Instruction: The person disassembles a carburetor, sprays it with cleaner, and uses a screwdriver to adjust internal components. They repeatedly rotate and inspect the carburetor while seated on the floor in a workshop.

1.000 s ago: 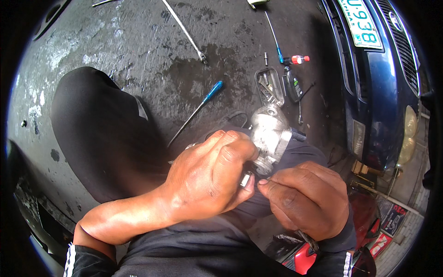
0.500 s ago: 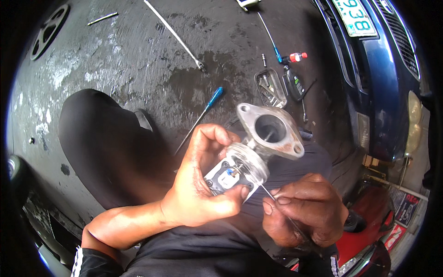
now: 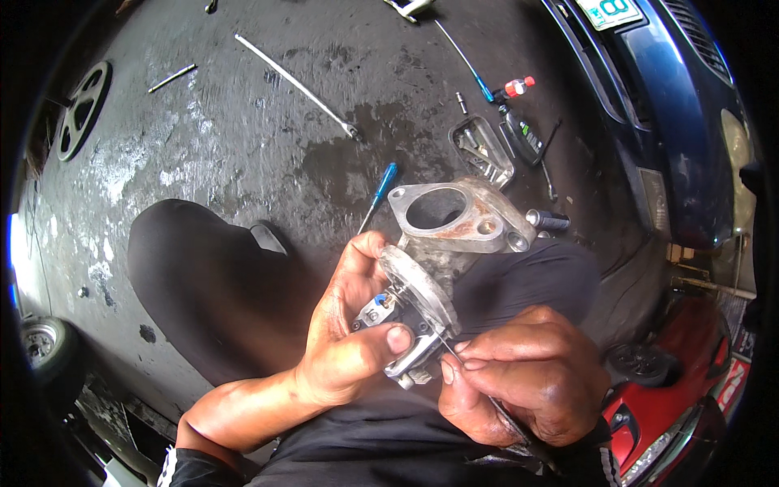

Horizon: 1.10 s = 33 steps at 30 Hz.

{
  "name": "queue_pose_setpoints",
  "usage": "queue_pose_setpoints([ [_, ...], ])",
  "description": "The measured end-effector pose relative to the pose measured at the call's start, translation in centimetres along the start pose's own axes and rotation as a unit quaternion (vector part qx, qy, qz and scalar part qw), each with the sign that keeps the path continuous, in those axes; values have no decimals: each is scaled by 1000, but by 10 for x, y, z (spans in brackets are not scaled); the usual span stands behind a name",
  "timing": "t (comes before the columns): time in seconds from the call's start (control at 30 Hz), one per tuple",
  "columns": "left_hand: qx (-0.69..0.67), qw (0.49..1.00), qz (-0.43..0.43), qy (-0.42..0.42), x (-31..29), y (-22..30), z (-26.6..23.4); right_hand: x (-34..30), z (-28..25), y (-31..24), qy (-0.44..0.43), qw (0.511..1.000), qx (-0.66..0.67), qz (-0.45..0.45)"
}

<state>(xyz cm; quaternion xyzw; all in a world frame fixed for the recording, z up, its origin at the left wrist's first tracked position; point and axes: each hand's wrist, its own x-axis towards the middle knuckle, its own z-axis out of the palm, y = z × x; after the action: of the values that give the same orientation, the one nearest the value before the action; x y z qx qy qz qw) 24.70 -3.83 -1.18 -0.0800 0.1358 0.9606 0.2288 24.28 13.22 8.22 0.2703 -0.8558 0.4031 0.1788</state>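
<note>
Centrally, the left hand [image 3: 345,345] has its grip closed round a grey metal housing [image 3: 442,264].
Right of centre, the right hand [image 3: 535,377] pinches a thin rod [image 3: 448,349], tip at the housing's edge; within the left grip show a small spring [image 3: 395,294] and a blue bit [image 3: 380,300], and higher in the frame, a brown-stained, lozenge-shaped flange [image 3: 476,209] around a dark bore [image 3: 438,209].

Green numeral [image 3: 617,7] on white plate [image 3: 610,15], white lettering [image 3: 735,381] on red sign [image 3: 728,398]

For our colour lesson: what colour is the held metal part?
The metal part is silvery grey with brownish stains; head view.
</note>
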Motion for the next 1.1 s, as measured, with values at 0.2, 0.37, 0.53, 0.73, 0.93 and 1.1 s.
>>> queue_pose_setpoints([
  [0.2, -35, 999, -28, 3, -2, 3, 0, 7, 4, 3, 10, 1000, 2, -10],
  [0.37, -78, 994, -73, -11, -4, 8, -5, 18, -7, -6, -69, 997, -15, 14],
  [0.53, -149, 985, -91, -3, -7, 9, -4, 25, -16, -10, -118, 993, -21, 5],
  [0.73, -223, 968, -112, 1, -8, 8, -5, 22, -11, -9, -104, 994, 20, 18],
  [0.93, -123, 989, -78, 29, -9, 10, -1, 1, 3, -5, 29, 984, 128, 117],
  [1.1, -107, 994, -16, 29, 1, 5, 4, -24, 40, -2, 229, 814, 413, 339],
])
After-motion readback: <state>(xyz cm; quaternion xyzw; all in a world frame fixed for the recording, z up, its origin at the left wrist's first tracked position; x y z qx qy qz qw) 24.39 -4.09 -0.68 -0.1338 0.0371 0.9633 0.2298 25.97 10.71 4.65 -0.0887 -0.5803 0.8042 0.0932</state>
